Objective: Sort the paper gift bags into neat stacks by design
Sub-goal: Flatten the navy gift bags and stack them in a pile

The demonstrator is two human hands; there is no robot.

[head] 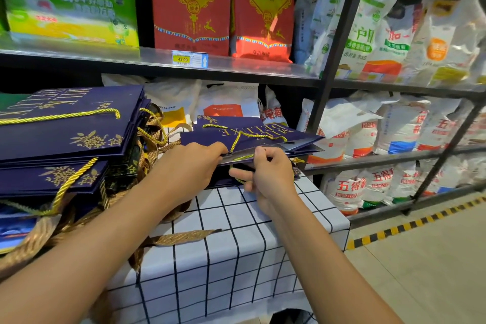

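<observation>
We see two bare hands over a table with a white checked cloth [236, 258]. The left hand [194, 166] has its fingers curled on the near edge of a small stack of navy gift bags [249, 137], which lie flat on the cloth just beyond both hands. The right hand [265, 173], just beside the left one, pinches a yellow cord handle [243, 158] of this stack between thumb and bent fingers; its forefinger points toward the left hand. The top bag carries gold letters that read "MILK DELUXE", upside down for us.

Well to the left of the left hand stands a taller pile of navy bags [65, 137] of the same design, with gold flowers and yellow cords, a little uneven. Under this pile we see other bags with brown ribbon handles [181, 238], which spread on the cloth near the left forearm.

Beyond the hands there are shelves [236, 71] with red rice packs [192, 2] and white sacks [368, 139].
</observation>
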